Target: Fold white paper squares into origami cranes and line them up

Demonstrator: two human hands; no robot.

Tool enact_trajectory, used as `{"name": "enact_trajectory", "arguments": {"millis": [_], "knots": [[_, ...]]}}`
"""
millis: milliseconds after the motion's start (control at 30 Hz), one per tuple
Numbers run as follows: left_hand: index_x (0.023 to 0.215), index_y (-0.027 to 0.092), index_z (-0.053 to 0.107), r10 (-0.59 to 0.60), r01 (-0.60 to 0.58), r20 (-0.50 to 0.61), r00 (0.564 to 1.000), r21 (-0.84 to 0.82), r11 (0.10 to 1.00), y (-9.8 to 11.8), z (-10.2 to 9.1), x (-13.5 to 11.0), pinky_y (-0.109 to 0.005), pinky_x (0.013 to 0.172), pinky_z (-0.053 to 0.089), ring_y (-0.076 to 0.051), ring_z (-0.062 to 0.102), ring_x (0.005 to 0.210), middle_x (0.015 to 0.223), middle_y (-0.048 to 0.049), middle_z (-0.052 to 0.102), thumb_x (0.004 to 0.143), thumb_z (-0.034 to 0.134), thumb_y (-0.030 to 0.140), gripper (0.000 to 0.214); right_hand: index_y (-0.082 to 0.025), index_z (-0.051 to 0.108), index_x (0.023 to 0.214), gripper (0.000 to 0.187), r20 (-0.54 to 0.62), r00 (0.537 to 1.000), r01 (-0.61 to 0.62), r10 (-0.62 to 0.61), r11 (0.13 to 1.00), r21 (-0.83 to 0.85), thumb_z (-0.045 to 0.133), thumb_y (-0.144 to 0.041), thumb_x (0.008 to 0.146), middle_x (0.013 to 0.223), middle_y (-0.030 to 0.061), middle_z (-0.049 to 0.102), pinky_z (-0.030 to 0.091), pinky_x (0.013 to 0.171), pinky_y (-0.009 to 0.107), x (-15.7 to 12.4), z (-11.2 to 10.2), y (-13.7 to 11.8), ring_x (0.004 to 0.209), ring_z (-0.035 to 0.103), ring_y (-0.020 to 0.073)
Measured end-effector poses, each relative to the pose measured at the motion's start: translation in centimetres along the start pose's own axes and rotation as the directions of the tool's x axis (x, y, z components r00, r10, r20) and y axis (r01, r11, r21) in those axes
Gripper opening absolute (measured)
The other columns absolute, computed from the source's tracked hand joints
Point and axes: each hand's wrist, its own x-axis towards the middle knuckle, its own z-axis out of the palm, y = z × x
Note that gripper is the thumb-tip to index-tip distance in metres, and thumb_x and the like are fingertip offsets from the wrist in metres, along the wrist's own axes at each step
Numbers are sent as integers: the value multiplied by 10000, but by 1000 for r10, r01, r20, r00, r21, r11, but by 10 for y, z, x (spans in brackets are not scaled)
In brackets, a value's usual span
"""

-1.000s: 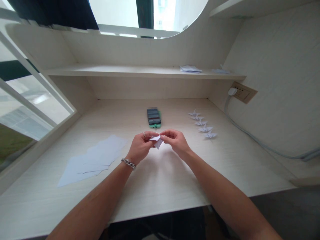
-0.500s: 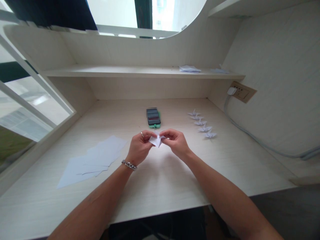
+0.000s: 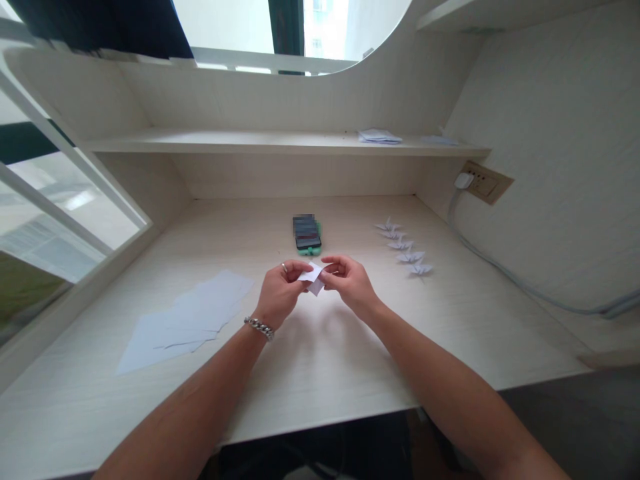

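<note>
A small folded piece of white paper (image 3: pixel 315 279) is held above the pale wooden desk (image 3: pixel 320 360), near its middle. My left hand (image 3: pixel 281 293), with a ring and a chain bracelet, pinches the paper's left side. My right hand (image 3: pixel 350 281) pinches its right side with thumb and fingers. Both hands are closed on the paper and hover just above the desk.
A phone in a green case (image 3: pixel 307 235) lies just behind my hands. Several folded paper cranes (image 3: pixel 404 247) stand in a row at the right. Loose white sheets (image 3: pixel 190 317) lie at the left. A shelf (image 3: pixel 280 143) carries more paper; a cable (image 3: pixel 505 273) runs from a wall socket (image 3: pixel 483 181).
The folded paper has been turned and reshaped slightly between my fingers. Both hands stay in nearly the same spot above the desk.
</note>
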Motion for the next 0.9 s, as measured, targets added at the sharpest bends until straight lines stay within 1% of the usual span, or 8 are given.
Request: {"name": "enact_trajectory", "arguments": {"millis": [133,300,467,667,833,900], "knots": [[770,122,680,-15,13,-33,999,-38,999,-1,2,-1,-263,586,502,-164,658,649,727,-58,728,553,790,150,245,-156,609,972,399,40,996,-80,80,997,-3,756,-341,650,662,-11,643,519,569,262,-1,3,2,599,621,128],[774,117,679,-56,53,-50,997,-55,997,-6,0,1,-274,599,504,-169,659,657,745,-72,731,548,824,197,281,-161,602,979,372,49,993,-108,108,994,1,739,-304,665,612,-31,632,528,553,252,-3,5,4,552,617,115],[786,117,665,-82,75,-71,994,-89,993,-10,-1,3,-291,608,513,-170,657,647,740,-71,726,526,857,246,347,-167,575,1005,386,75,987,-143,144,989,-22,734,-238,661,574,-46,616,536,545,256,-4,7,4,535,643,133],[777,116,650,-118,103,-97,988,-144,984,-6,-1,3,-292,620,516,-170,662,665,746,-68,723,508,869,248,371,-162,553,1028,452,128,978,-167,165,986,10,740,-166,617,603,-41,626,528,554,247,-7,8,1,569,655,140],[786,122,648,-108,89,-119,987,-158,983,-4,-3,6,-263,616,507,-149,657,662,742,-53,723,523,852,218,347,-175,557,1052,464,220,958,-181,185,983,-36,735,-167,624,687,-6,663,521,568,248,-8,5,-3,619,658,146],[790,126,654,-88,72,-115,990,-133,988,-4,-4,6,-261,607,506,-151,657,657,747,-55,728,533,835,198,323,-189,557,1077,457,197,966,-162,167,986,-41,725,-211,653,749,7,668,514,554,241,-7,3,-5,664,661,152]]}}
